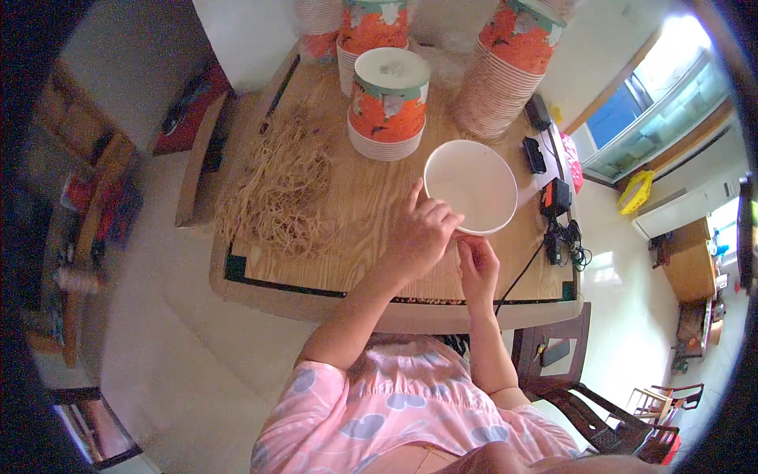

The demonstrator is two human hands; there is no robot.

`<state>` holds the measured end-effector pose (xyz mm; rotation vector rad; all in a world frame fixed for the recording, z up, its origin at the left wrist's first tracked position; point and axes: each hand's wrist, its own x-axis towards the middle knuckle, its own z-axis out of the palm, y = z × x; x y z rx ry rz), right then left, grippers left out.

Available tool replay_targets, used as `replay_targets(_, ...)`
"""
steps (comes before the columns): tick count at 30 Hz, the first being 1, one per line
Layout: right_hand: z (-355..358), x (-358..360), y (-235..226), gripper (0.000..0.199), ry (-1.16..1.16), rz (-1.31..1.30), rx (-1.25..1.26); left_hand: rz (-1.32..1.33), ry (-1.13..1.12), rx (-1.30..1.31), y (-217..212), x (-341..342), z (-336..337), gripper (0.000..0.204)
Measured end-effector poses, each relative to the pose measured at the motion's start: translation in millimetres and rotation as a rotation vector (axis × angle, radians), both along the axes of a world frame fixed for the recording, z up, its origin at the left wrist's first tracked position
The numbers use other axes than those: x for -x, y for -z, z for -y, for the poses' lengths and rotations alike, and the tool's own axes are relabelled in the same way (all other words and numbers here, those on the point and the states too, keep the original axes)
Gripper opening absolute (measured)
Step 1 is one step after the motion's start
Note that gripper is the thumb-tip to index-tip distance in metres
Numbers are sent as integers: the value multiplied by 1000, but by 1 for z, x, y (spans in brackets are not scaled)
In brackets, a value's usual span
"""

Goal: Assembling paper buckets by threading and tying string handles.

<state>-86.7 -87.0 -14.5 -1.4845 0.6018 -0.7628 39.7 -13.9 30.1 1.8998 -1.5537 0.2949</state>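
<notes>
I pinch the near rim of a white paper tub (474, 186), right of the orange-printed tub stack (388, 114), with my left hand (430, 229); my right hand (479, 268) closes its fingertips beside it, contents hidden; uneven pressure could crease or tip the tub.

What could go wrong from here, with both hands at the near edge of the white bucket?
Its thin-looking rim might bend if the left hand or right hand presses hard on the white bucket.
The tall bucket stack behind it could topple if bumped.
The black cable runs close to the right forearm and might snag it.
</notes>
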Motion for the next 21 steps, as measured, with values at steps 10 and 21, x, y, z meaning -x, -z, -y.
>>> replay_targets(10, 8, 1, 17, 7, 149, -106, 207, -98, 37, -16, 6, -4, 7, 9)
replay_targets(21, 6, -1, 13, 9, 96, -88, 204, 0, 68, -80, -2, -2, 9, 9)
